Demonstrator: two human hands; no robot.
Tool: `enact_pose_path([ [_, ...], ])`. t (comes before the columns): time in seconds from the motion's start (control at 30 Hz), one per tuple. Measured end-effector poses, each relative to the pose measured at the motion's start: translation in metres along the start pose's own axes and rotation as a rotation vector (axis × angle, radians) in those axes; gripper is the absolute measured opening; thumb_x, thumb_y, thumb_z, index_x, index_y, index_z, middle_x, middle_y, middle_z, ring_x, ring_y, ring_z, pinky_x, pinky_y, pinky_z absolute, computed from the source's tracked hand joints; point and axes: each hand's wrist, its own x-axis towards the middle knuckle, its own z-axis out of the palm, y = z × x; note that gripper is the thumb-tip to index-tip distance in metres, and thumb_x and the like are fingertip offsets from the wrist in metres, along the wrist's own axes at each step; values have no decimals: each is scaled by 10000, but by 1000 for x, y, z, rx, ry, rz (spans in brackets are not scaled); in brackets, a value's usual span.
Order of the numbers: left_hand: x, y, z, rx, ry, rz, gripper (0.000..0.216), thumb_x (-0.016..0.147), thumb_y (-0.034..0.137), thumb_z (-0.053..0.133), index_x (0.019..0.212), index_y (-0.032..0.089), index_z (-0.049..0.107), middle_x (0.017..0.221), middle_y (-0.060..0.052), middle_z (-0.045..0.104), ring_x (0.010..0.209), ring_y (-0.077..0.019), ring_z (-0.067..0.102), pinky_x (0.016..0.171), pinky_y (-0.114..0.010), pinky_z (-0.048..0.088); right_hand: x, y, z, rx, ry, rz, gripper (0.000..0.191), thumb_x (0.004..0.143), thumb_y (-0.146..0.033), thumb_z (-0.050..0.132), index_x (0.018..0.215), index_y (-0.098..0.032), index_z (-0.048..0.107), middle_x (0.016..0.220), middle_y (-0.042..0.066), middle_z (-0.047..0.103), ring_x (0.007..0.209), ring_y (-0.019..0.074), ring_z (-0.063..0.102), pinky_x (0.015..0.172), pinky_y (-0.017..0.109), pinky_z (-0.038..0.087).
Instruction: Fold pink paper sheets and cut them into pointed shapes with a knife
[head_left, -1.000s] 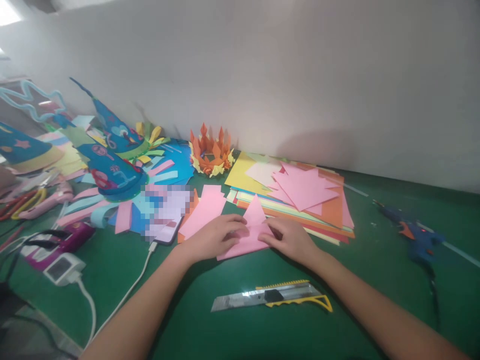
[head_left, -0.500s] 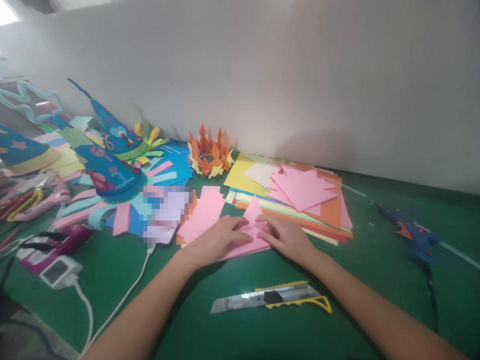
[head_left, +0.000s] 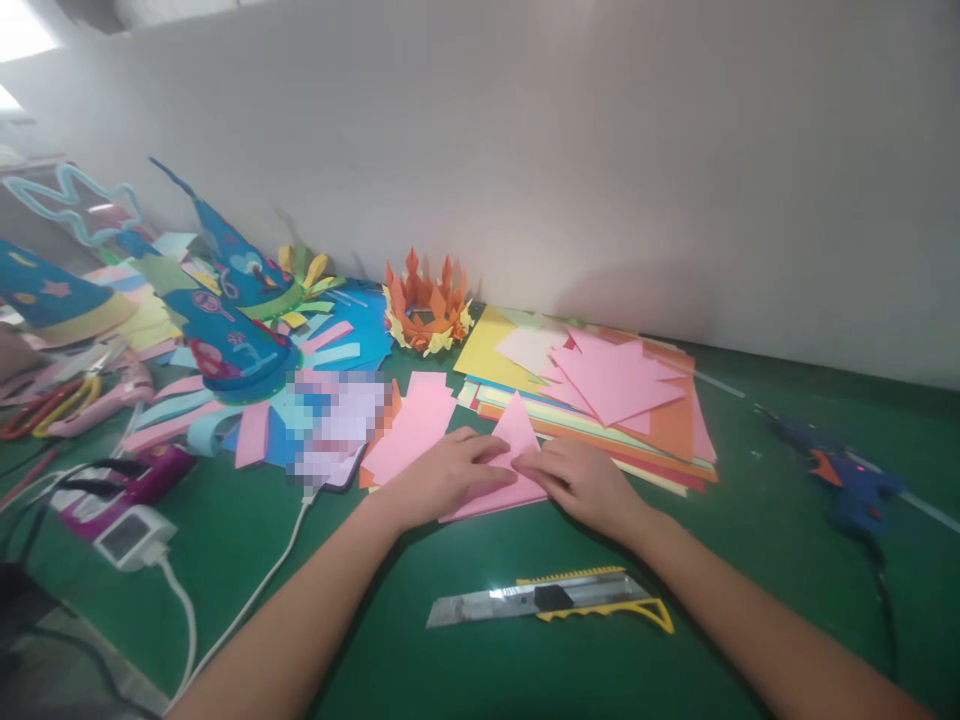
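A folded sheet of pink paper (head_left: 517,430) lies on the green table between my hands, its pointed tip facing away from me. My left hand (head_left: 446,475) presses on its left side, thumb and fingers bent close together over the paper. At the right edge, my right hand (head_left: 592,487) has its fingers drawn together on the fold; its fingertips are partly hidden. Nearer to me lies a yellow-handled utility knife (head_left: 551,597) with its blade out, touched by neither hand.
Coloured paper sheets (head_left: 660,430) are stacked behind my hands, pink strips (head_left: 412,425) to the left. An orange paper crown (head_left: 427,310) stands near the wall. Blue cone hats (head_left: 232,345), a phone (head_left: 349,425) and a power strip (head_left: 131,490) with cables are left; a glue gun (head_left: 847,475) is right.
My right hand's fingers have closed in lower on the paper's right side, baring more of its tip. My left hand stays on the paper. The whole view has shifted slightly.
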Motion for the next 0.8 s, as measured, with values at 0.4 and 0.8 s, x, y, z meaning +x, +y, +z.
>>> enact_pose_path([
  [0.4,1,-7,4,-283,61,-82,341,934,115,401,1040,229,705,1214,-75,643,1071,-182,597,912,-347,489,-3,2,2,-46,32,-32,350,990,-282,362,1044,-210,700,787,49,693,664,156,567,568,260,364],
  [0.8,-1,-7,-10,-335,-96,-89,257,920,242,523,1135,224,661,1333,-77,560,1193,-211,525,1025,-364,411,-1,0,-11,-131,148,-130,268,955,-250,445,929,-202,708,786,67,623,762,182,538,683,312,413],
])
